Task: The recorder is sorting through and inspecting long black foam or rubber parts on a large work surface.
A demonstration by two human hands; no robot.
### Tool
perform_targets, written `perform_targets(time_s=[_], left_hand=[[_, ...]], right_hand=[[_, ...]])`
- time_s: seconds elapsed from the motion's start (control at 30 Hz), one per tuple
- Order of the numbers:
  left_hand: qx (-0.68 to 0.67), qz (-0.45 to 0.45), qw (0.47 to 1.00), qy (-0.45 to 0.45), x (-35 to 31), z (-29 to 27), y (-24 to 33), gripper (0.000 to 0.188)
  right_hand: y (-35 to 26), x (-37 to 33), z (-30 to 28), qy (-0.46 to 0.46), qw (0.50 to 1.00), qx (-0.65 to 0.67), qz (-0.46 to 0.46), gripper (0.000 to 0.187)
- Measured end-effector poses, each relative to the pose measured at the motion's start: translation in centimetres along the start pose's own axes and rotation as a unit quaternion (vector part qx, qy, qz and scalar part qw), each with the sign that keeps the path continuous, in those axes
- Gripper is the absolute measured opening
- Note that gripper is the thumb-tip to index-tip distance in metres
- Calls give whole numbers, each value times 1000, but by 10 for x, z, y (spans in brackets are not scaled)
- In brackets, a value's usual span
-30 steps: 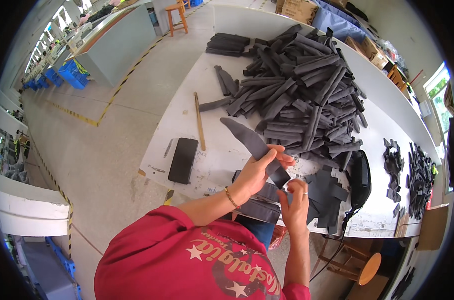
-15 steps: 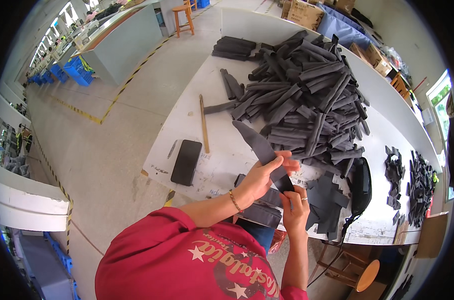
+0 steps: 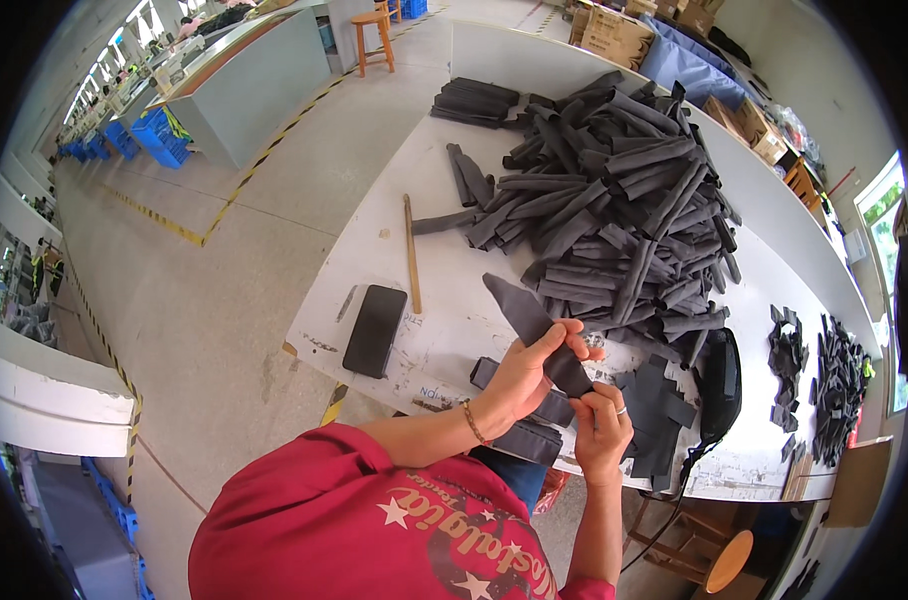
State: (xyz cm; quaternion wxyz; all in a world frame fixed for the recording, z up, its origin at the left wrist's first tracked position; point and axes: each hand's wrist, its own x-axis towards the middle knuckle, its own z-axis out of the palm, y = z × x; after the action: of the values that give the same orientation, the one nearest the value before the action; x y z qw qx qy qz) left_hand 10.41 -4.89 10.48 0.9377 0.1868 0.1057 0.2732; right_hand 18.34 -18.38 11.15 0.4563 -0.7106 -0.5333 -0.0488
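Between my hands, above the white table's near edge, is a dark grey fabric strip [image 3: 522, 308] with a pointed far end. My left hand [image 3: 536, 368] grips it around the middle, thumb on top and fingers beneath. At its near end, my right hand [image 3: 601, 425] pinches the strip between thumb and fingers. A stack of folded dark strips [image 3: 526, 440] lies below my left hand, partly covered by it. Flat dark fabric pieces [image 3: 657, 410] are spread to the right of my right hand. Beyond both hands rises a large heap of rolled dark fabric strips [image 3: 614, 200].
Left on the white table [image 3: 374, 260] lie a black phone [image 3: 375, 332] and a wooden stick [image 3: 412, 255]. A black pouch [image 3: 718, 385] with a cord stands at right, with more dark piles [image 3: 840, 390] farther over. A wooden stool [image 3: 726, 562] sits below the table edge.
Both hands and the strip have shifted slightly right and nearer to me. My grip on the strip stays much the same. The whole view has moved slightly too.
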Motion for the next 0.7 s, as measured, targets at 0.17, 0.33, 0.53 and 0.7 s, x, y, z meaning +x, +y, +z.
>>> perform_targets(time_s=[0.17, 0.33, 0.53, 0.7], left_hand=[[-11, 1, 1000, -11, -6, 0, -4, 26], [-29, 0, 999, -20, -9, 1, -11, 25], [-41, 0, 999, -28, -12, 2, -14, 24], [-53, -9, 998, -20, -12, 2, -17, 25]], right_hand=[[-2, 1, -1, -6, 1000, 0, 5, 21], [-3, 1, -2, -11, 1000, 13, 18, 20], [-5, 2, -2, -10, 999, 16, 27, 18], [-4, 2, 1, -10, 1000, 14, 23, 16]])
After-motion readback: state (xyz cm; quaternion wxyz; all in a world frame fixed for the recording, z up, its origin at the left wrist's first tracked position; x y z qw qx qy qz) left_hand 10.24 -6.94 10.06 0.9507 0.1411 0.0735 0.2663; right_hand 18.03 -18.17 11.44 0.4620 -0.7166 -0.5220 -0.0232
